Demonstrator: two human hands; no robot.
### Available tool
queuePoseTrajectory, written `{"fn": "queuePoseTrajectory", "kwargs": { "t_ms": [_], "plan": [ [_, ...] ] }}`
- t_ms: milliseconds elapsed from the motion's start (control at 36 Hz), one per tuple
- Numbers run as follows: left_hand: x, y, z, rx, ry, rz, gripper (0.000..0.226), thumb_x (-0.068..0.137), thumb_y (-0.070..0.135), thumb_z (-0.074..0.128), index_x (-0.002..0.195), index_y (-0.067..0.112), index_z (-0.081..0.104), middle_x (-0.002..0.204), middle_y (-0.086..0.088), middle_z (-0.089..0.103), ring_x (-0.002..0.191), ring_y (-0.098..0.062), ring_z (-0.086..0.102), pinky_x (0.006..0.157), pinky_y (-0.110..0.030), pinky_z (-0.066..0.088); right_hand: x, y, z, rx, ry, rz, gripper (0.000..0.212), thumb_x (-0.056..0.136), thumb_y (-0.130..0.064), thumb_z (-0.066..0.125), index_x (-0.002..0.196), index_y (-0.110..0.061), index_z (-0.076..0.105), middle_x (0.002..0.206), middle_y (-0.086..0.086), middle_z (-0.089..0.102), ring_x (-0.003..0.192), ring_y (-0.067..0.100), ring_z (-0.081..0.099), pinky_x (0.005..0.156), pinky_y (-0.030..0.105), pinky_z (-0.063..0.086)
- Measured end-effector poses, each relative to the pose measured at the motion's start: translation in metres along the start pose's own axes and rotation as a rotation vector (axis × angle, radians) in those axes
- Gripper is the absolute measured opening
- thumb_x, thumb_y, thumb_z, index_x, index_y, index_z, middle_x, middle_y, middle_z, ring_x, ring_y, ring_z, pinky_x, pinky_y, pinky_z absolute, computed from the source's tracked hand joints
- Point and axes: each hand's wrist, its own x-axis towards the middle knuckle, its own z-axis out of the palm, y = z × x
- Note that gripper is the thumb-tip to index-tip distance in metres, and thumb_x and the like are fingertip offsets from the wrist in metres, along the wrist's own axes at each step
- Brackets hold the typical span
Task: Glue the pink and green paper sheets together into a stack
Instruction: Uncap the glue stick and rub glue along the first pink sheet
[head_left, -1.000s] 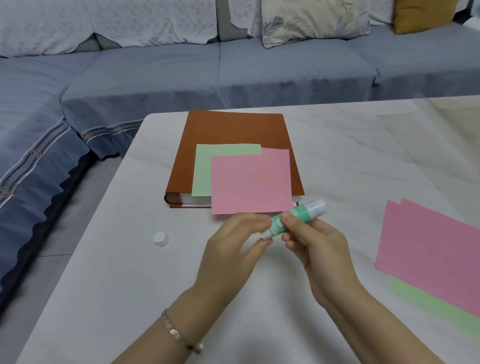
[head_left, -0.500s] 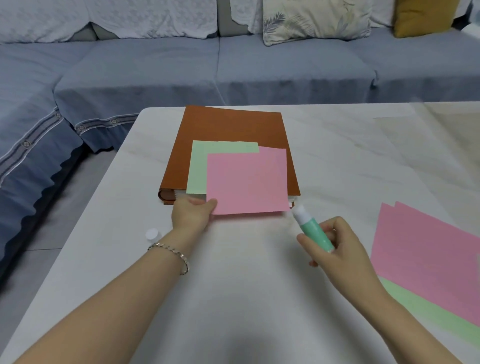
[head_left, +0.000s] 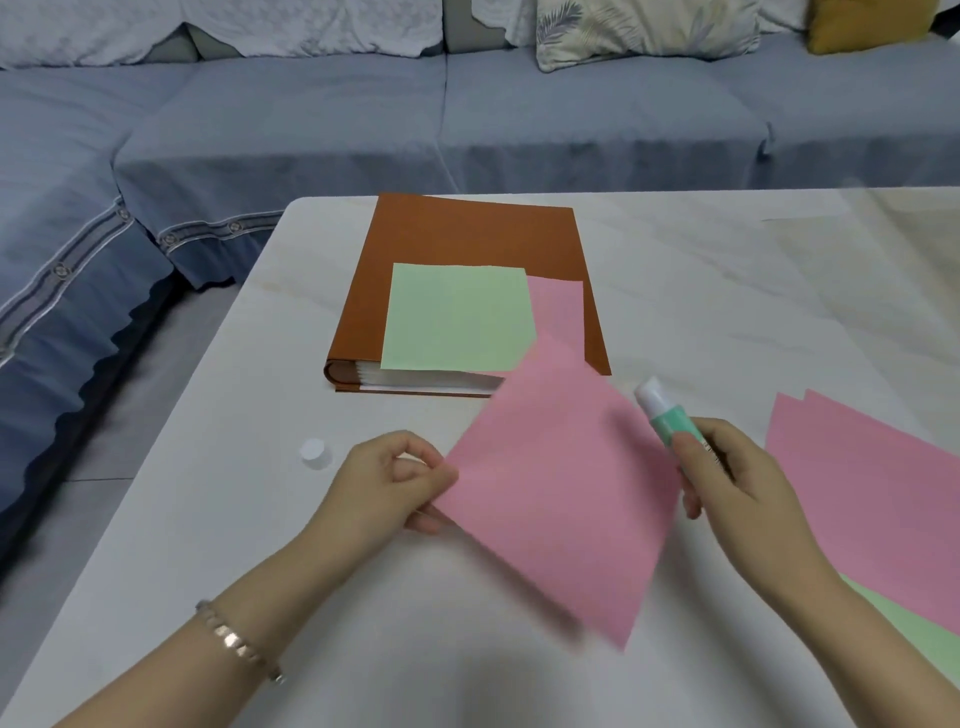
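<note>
Left grip (head_left: 385, 487) pinches pink sheet (head_left: 561, 496) corner; right grip (head_left: 735, 475) clamped on glue stick (head_left: 666, 417).

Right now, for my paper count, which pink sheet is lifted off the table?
The pink sheet pinched by the left hand; the others lie flat, one on the album, a pile at the right.

The top square pink paper sheet (head_left: 561, 483) has been lifted off the brown binder (head_left: 467, 234) by the left hand (head_left: 389, 483). The square green paper sheet (head_left: 457, 317) is now uncovered, and another pink sheet (head_left: 558, 306) is revealed beneath it.
</note>
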Motion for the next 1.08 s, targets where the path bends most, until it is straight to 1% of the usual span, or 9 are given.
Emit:
{"fn": "queuePoseTrajectory", "kwargs": {
  "t_ms": [222,361,444,528,583,694,778,889,1083],
  "plan": [
    [0.025,-0.025,0.009,0.717,-0.117,0.232,0.005,0.088,0.02,0.061,0.085,0.022,0.058,0.075,0.009,0.061,0.072,-0.01,0.055,0.062,-0.023,0.039,-0.008,0.011,-0.011,0.012,-0.036,0.051,0.014,0.086,-0.022,0.063,0.093,-0.033,0.062,0.07,-0.005,0.066,0.048,0.003,0.05,0.048,0.013,0.038],
    [0.028,-0.037,0.03,0.979,0.05,0.55,0.028,0.075,0.003,0.069,0.103,0.006,0.065,0.108,-0.014,0.062,0.096,-0.035,0.06,0.078,-0.037,0.051,-0.016,0.017,-0.011,0.078,-0.027,0.093,0.017,0.081,-0.011,0.069,0.087,-0.025,0.062,0.064,0.0,0.065,0.043,0.009,0.051,0.045,0.015,0.04],
    [0.018,-0.047,0.049,1.031,0.009,0.645,0.033,0.08,0.028,0.055,0.099,0.004,0.068,0.112,-0.021,0.064,0.096,-0.037,0.064,0.079,-0.043,0.053,-0.019,0.018,-0.01,0.157,-0.008,0.114,0.017,0.079,-0.005,0.07,0.086,-0.02,0.066,0.059,-0.009,0.063,0.043,0.008,0.053,0.047,0.012,0.043],
    [0.002,-0.053,0.068,1.113,-0.24,0.524,0.064,0.094,0.052,0.033,0.145,0.014,0.033,0.155,-0.007,0.013,0.143,-0.025,0.019,0.115,-0.04,0.016,-0.02,0.018,-0.009,0.209,0.013,0.134,0.018,0.078,-0.002,0.071,0.084,-0.018,0.068,0.058,-0.011,0.064,0.044,0.008,0.053,0.047,0.013,0.045],
    [-0.003,-0.063,0.074,1.21,-0.311,0.433,0.076,0.088,0.068,0.012,0.15,0.028,-0.005,0.149,0.006,-0.026,0.142,-0.015,-0.02,0.114,-0.036,-0.014,-0.019,0.019,-0.008,0.236,0.029,0.14,0.019,0.077,-0.001,0.071,0.083,-0.019,0.068,0.058,-0.009,0.064,0.045,0.008,0.053,0.047,0.016,0.046],
    [-0.003,-0.075,0.087,1.25,-0.242,0.455,0.083,0.067,0.07,-0.012,0.14,0.032,-0.025,0.144,0.003,-0.037,0.132,-0.016,-0.037,0.107,-0.036,-0.027,-0.018,0.022,-0.005,0.278,0.044,0.148,0.022,0.076,0.0,0.071,0.082,-0.02,0.068,0.059,-0.007,0.063,0.047,0.008,0.052,0.051,0.017,0.047],
    [-0.001,-0.077,0.098,1.238,-0.146,0.417,0.082,0.079,0.068,0.003,0.149,0.026,-0.006,0.149,-0.002,-0.025,0.137,-0.021,-0.026,0.108,-0.04,-0.022,-0.016,0.023,-0.001,0.285,0.011,0.165,0.02,0.074,-0.005,0.074,0.084,-0.021,0.067,0.061,-0.011,0.065,0.05,0.007,0.054,0.054,0.016,0.048],
    [-0.001,-0.077,0.108,1.19,-0.079,0.44,0.07,0.089,0.064,0.024,0.133,0.017,0.053,0.139,-0.016,0.048,0.13,-0.037,0.041,0.102,-0.051,0.02,-0.015,0.028,0.007,0.185,-0.032,0.18,0.019,0.081,-0.008,0.069,0.087,-0.026,0.066,0.072,-0.004,0.068,0.057,0.01,0.06,0.062,0.024,0.052],
    [-0.002,-0.074,0.112,1.168,-0.004,0.455,0.063,0.08,0.06,0.032,0.118,0.022,0.066,0.117,-0.01,0.065,0.107,-0.033,0.059,0.092,-0.051,0.045,-0.008,0.024,0.017,0.094,-0.063,0.138,0.014,0.078,-0.013,0.071,0.081,-0.025,0.065,0.078,-0.004,0.071,0.07,0.01,0.067,0.054,0.009,0.045]
  ]
}}
